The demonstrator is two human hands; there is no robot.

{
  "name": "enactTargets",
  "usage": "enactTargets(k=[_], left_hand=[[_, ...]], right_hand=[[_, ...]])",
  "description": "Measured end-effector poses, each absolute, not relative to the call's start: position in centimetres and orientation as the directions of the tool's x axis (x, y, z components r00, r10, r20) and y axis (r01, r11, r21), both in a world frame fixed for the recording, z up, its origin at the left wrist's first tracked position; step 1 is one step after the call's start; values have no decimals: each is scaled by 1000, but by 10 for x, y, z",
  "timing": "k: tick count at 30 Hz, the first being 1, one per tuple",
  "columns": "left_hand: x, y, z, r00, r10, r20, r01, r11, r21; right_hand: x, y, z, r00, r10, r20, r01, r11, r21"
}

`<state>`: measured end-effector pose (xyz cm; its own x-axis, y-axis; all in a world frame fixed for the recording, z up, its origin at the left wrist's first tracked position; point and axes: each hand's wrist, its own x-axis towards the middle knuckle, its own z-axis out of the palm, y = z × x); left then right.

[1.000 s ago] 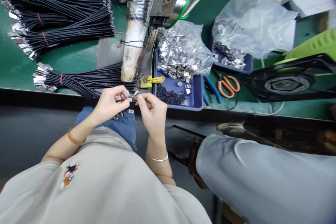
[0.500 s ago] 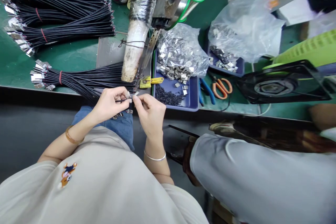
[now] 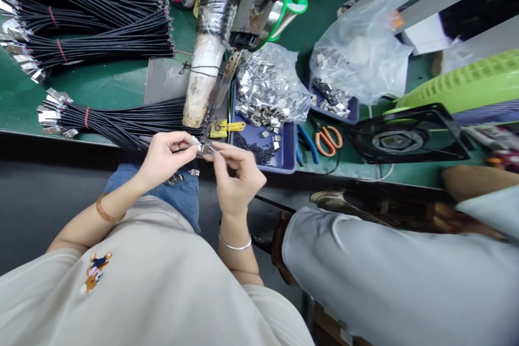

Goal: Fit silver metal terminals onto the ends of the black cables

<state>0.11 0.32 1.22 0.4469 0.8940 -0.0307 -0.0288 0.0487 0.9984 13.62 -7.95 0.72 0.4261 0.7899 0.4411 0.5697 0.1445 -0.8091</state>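
Note:
My left hand [image 3: 168,154] is closed in a pinch, thumb against fingers, on a small silver USB connector [image 3: 201,147] at its fingertips. Close beside it on the right, my right hand [image 3: 239,175] has thumb and index finger brought together at the connector's other side; what they grip is too small to make out. More USB plugs [image 3: 194,172] show below the hands, over my lap. Behind the hands lies a bundle of black cables [image 3: 133,120] with silver plugs at its left end. A yellow cutter [image 3: 221,128] lies just beyond my fingertips.
A blue tray [image 3: 288,157] holds bagged metal shells [image 3: 267,86] and small black pieces [image 3: 253,148]. Pliers with orange handles [image 3: 329,139], a solder spool [image 3: 295,1], a duct [image 3: 203,70] and a fan [image 3: 395,140] stand around. A person's grey-clad leg [image 3: 365,259] is at the right.
My right hand has shifted slightly right and its fingers have opened out a little. The silver connector shows more plainly between the hands. The whole view has moved a little.

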Motion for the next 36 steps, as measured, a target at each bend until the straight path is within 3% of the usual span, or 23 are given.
enactTargets(k=[9,20,26,34,36], left_hand=[[11,2,14,330,943,-43,35,33,999],[16,-2,15,278,960,16,-86,8,996],[13,-4,15,273,962,-9,-6,11,1000],[10,-7,18,355,935,-29,80,1,997],[2,-8,21,459,888,-11,134,-58,989]], right_hand=[[135,-65,7,424,851,309,442,103,-891],[138,-58,14,411,837,360,424,174,-889],[139,-66,20,344,865,366,465,182,-866],[146,-72,14,344,875,340,467,155,-871],[151,-76,17,436,784,443,545,162,-822]])
